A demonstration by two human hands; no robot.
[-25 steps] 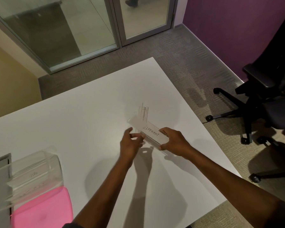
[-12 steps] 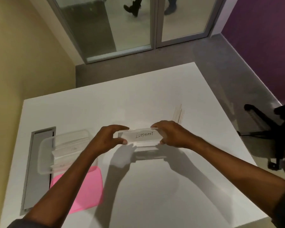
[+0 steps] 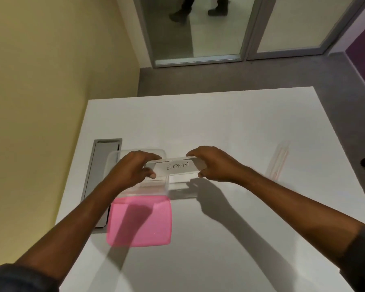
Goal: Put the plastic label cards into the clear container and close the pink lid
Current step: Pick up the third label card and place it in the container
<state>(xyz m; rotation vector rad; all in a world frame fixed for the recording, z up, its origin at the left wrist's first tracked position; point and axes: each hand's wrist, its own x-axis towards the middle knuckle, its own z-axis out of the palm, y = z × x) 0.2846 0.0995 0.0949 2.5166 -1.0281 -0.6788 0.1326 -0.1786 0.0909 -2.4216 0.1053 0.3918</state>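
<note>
While both hands pinch it by its short ends, left hand (image 3: 133,168) and right hand (image 3: 214,163) fingers closed on it, the ELEPHANT card (image 3: 176,167) hovers half over the clear container (image 3: 114,157); it looks light, stiff, slippery, so end grips suit.

white table (image 3: 230,127), clear container (image 3: 114,158), pink lid (image 3: 139,224)

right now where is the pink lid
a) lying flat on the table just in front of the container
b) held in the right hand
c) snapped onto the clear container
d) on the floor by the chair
a: the pink lid lies flat on the white table, against the near side of the open clear container, with neither hand touching it.
</note>
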